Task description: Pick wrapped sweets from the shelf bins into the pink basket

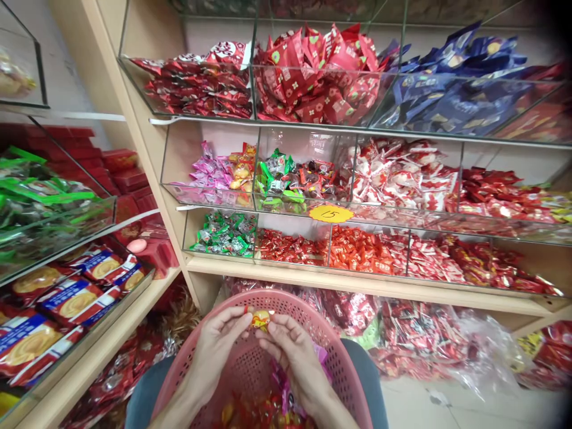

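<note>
Between the fingertips of both hands is a small yellow wrapped candy [261, 320] with a clear wrapper and bits of red. My left hand [223, 333] pinches its left end, and my right hand [290, 344] grips the right end. Both hands are over a pink perforated plastic basket [174, 366] standing between my knees. Inside the basket, below the hands, lie amber and red wrapped candies [250, 411]. Purple wrapped candies [282, 381] show partly behind my right hand and wrist.
Ahead, wooden shelves [357, 283] carry clear bins of wrapped sweets, with a yellow price tag [330, 213] reading 15. Packaged biscuits [71, 298] fill a shelf at left. Plastic bags of red packets [420, 339] lie on the tiled floor beneath the shelves.
</note>
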`<move>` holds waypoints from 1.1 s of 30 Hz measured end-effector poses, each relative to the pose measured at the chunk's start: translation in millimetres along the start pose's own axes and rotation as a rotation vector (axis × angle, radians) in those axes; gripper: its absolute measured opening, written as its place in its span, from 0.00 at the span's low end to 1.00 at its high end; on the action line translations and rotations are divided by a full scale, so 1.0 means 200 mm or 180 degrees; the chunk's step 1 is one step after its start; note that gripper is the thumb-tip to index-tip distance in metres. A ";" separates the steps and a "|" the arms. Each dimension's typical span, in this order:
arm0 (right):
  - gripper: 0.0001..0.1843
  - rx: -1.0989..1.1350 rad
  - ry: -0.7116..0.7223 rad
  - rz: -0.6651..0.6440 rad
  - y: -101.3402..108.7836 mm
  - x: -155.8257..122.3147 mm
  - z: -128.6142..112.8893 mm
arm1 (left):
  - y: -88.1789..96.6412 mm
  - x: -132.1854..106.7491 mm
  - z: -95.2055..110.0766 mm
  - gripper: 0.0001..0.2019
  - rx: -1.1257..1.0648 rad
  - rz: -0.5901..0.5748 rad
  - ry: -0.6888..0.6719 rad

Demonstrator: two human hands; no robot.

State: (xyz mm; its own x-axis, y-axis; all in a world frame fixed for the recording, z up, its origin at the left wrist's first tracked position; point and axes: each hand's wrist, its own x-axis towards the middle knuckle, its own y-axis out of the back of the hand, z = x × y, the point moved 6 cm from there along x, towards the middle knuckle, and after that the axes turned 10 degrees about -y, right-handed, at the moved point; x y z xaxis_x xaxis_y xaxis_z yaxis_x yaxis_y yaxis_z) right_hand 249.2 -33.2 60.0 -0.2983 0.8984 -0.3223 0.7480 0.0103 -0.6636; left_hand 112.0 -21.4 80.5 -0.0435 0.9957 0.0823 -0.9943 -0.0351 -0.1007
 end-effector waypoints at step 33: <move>0.22 -0.0874 -0.0173 0.0480 0.44 -0.16 0.25 | 0.05 0.20 -0.50 0.07 0.2429 -0.1682 0.0716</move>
State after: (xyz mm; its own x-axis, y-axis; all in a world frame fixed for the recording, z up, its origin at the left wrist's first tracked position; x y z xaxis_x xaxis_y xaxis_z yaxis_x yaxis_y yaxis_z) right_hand 294.9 -82.4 -22.2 -0.1976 0.8741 -0.4437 0.9161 0.0035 -0.4010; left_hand 111.0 26.3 -16.9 0.3701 0.8893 -0.2686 -0.6789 0.4563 0.5753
